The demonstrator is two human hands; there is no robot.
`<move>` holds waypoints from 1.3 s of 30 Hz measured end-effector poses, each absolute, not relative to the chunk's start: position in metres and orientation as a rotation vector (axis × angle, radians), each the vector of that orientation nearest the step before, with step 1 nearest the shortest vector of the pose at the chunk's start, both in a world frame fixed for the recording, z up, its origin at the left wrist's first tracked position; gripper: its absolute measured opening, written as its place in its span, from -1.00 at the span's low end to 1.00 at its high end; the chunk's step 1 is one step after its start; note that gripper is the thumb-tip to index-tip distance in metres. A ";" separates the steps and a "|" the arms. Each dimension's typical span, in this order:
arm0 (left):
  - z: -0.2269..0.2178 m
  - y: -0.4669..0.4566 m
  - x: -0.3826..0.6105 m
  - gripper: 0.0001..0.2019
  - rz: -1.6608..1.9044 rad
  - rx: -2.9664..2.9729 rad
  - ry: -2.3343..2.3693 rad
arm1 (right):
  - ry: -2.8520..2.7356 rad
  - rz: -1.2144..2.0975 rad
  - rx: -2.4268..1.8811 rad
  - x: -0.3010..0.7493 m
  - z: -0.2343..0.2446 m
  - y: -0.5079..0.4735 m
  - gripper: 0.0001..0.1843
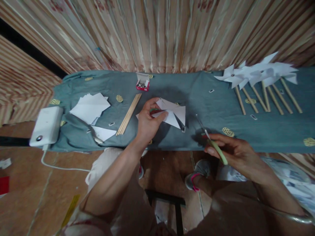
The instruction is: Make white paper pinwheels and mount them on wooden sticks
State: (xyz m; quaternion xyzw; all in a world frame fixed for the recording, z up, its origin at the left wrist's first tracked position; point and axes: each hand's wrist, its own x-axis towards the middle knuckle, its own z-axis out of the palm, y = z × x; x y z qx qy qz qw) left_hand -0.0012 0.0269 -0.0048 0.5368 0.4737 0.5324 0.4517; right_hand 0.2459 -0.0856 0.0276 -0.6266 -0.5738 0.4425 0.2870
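My left hand [150, 119] pinches a white paper piece [180, 113] between thumb and fingers above the cloth. The paper has slits and some parts bend up, like a pinwheel blank. To its right, my right hand [230, 149] grips a tool with a light green handle [218, 152] and a thin metal end pointing up and left. Whether it is scissors seen edge-on or a screwdriver, I cannot tell. The tool and the paper are apart. Left of my left hand lie several wooden sticks [129, 114]. Behind them stands an open red and white box [142, 85] of small metal pins.
Finished paper pinwheels [256, 75] on wooden sticks lie at the right of the green cloth [197, 95]. At the left are a stack of white paper [90, 106], a loose paper piece [104, 132] and a white power bank [48, 126] with a cable. A striped curtain [157, 36] hangs behind.
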 end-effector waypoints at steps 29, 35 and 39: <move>-0.011 -0.027 -0.014 -0.80 0.728 2.746 0.930 | -2.145 0.387 -1.358 0.200 0.000 -0.058 -0.72; -0.010 -0.026 -0.011 -0.86 0.685 2.805 0.933 | -2.144 0.349 -1.373 0.199 -0.004 -0.056 -0.78; -0.011 -0.025 -0.010 -0.87 0.690 2.811 0.909 | -2.135 0.360 -1.379 0.197 0.000 -0.054 -0.79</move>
